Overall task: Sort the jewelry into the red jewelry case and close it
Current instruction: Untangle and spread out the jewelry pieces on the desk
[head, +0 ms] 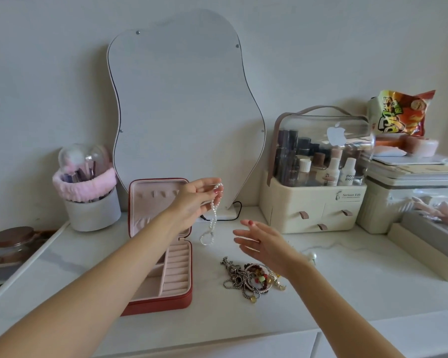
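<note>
The red jewelry case (185, 297) lies open on the white table, its pink-lined lid standing upright behind it. My left hand (195, 200) is raised in front of the lid and pinches a pearl necklace (212, 220), which hangs down with its lower loop touching the table. My right hand (263, 244) hovers open, fingers spread, above a tangled pile of chains and beaded bracelets (248, 279). A pearl pendant on a thin chain (312, 255) lies just right of that hand.
A wavy mirror (184, 112) leans on the wall behind the case. A brush cup with a pink band (91, 202) stands at the left. A cream cosmetics organiser (313, 202) sits at the right, with boxes and a snack bag (398, 115) beyond.
</note>
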